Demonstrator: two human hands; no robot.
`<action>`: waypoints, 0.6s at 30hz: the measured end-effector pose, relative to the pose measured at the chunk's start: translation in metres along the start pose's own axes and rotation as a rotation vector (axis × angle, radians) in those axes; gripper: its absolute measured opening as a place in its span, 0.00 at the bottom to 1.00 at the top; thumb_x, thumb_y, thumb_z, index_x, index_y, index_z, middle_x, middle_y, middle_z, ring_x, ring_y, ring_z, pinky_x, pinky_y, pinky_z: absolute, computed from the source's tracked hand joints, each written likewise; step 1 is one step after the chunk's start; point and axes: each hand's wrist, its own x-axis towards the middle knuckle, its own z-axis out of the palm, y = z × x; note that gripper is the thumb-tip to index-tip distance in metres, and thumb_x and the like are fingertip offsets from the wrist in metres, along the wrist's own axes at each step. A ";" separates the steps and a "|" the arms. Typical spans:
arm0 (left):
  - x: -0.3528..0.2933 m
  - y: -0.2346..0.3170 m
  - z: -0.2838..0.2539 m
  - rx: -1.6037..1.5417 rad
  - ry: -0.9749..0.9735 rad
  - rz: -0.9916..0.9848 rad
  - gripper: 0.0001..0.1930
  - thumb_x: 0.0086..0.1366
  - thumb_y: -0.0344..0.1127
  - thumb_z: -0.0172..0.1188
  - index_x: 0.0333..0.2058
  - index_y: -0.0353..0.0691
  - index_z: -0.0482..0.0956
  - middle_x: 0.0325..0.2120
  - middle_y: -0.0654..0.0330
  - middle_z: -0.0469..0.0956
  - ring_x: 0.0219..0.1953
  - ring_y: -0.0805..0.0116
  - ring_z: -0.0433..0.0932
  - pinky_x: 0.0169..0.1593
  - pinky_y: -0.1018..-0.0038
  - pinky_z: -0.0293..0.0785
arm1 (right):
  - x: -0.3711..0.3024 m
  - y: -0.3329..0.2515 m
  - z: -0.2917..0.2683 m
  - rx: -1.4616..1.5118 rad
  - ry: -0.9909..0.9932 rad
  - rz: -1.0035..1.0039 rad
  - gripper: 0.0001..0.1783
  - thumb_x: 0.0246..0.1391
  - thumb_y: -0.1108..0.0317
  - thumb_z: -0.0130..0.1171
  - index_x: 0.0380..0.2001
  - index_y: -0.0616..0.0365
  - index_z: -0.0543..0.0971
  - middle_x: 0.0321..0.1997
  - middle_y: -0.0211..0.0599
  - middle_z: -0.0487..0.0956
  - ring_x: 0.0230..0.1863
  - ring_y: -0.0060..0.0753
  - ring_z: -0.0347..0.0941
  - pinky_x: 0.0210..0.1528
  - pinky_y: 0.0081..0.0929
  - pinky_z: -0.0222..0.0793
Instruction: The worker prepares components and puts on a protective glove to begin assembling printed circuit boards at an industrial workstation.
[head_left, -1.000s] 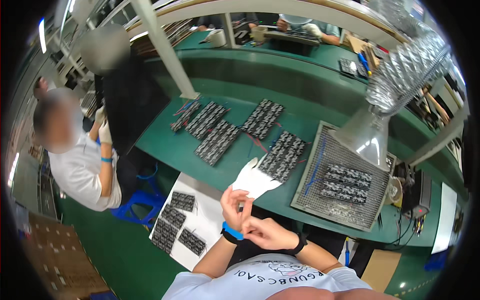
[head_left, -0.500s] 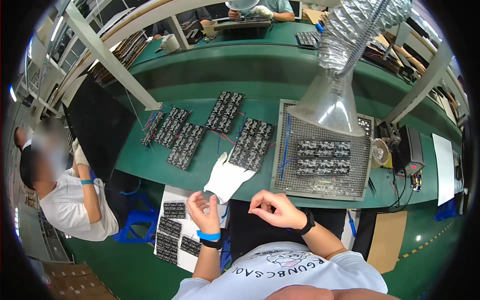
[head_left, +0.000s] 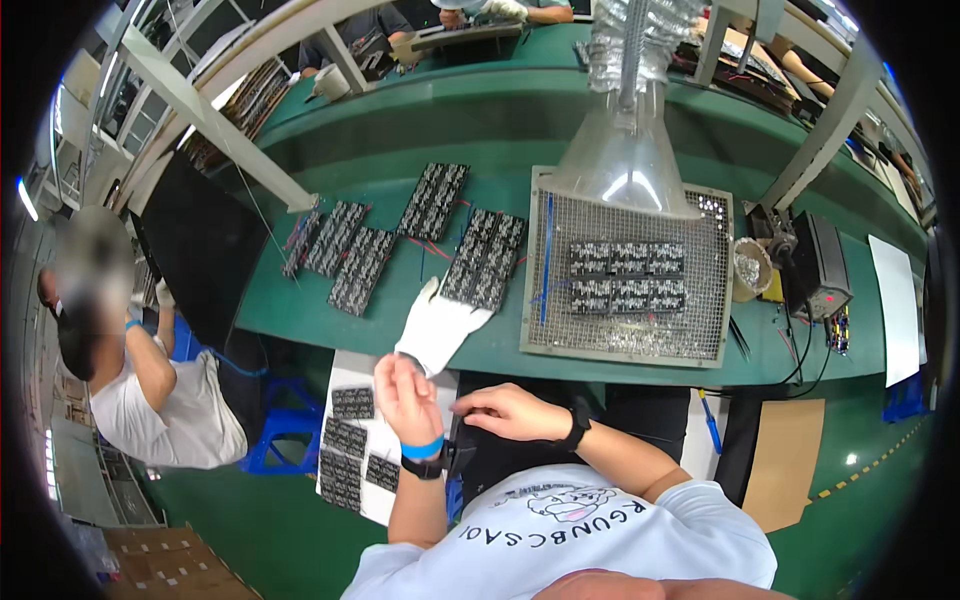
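Note:
My left hand (head_left: 407,405) is raised just in front of the bench edge, palm turned inward, fingers loosely bent with nothing visible in them. Its fingertips come close to the lower end of a white glove (head_left: 440,328), which lies over the edge and partly on a circuit board panel (head_left: 485,262). To the right, my right hand (head_left: 515,412) stretches its fingers toward the left one, back of the hand up, holding nothing I can see. More black circuit board panels, one of them (head_left: 361,272) left of the glove, lie on the green bench, with red and blue wires among them.
A metal mesh plate (head_left: 625,345) carries another board panel (head_left: 627,278) under a clear fume hood (head_left: 625,150). Right of it stand a small tub (head_left: 752,268) and a black box (head_left: 820,270). Boards lie on white sheets (head_left: 350,375) below the bench. A person (head_left: 175,410) sits at left.
My right hand has moved left toward my left hand, and its curled fingers have straightened. The left hand's fingers have drawn closer together near the glove. The view has shifted slightly.

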 end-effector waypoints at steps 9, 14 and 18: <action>0.002 0.001 0.042 -0.384 -0.373 -0.147 0.11 0.77 0.37 0.44 0.49 0.38 0.68 0.29 0.64 0.66 0.16 0.85 0.57 0.16 0.87 0.57 | -0.004 0.002 -0.002 0.548 0.046 0.220 0.13 0.64 0.72 0.54 0.49 0.66 0.77 0.43 0.36 0.82 0.44 0.21 0.73 0.50 0.24 0.70; -0.006 -0.001 0.044 -0.436 -0.326 -0.220 0.09 0.77 0.37 0.43 0.45 0.39 0.69 0.26 0.65 0.67 0.14 0.84 0.57 0.16 0.84 0.60 | -0.009 0.005 0.003 0.536 -0.073 0.243 0.12 0.64 0.70 0.55 0.44 0.68 0.79 0.37 0.31 0.81 0.40 0.18 0.73 0.45 0.21 0.70; -0.007 -0.002 0.041 -0.418 -0.329 -0.218 0.09 0.77 0.36 0.43 0.45 0.39 0.69 0.25 0.66 0.67 0.14 0.83 0.57 0.17 0.84 0.61 | -0.007 0.017 0.010 0.647 -0.003 0.360 0.08 0.60 0.74 0.55 0.36 0.68 0.81 0.27 0.25 0.77 0.29 0.11 0.67 0.30 0.18 0.64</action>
